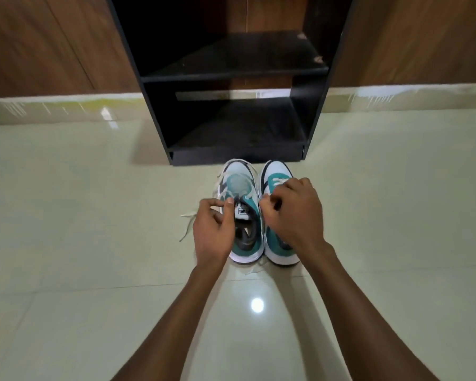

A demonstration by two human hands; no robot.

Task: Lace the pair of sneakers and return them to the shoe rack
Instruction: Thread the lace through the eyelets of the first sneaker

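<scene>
Head view: 2 bare forearms reach forward over the pale tiled floor. Left hand pinches a white lace at the left sneaker; loose lace ends trail left on the tiles. Right hand, fingers curled, pinches lace beside the right sneaker. Both sneakers stand side by side, toes just before the black shoe rack, far centre.

Both bare forearms reach toward twelve o'clock, wrists bent down. The left hand has its grip pinched closed, thumb against forefinger; the right hand, at its three o'clock, is curled likewise.
</scene>
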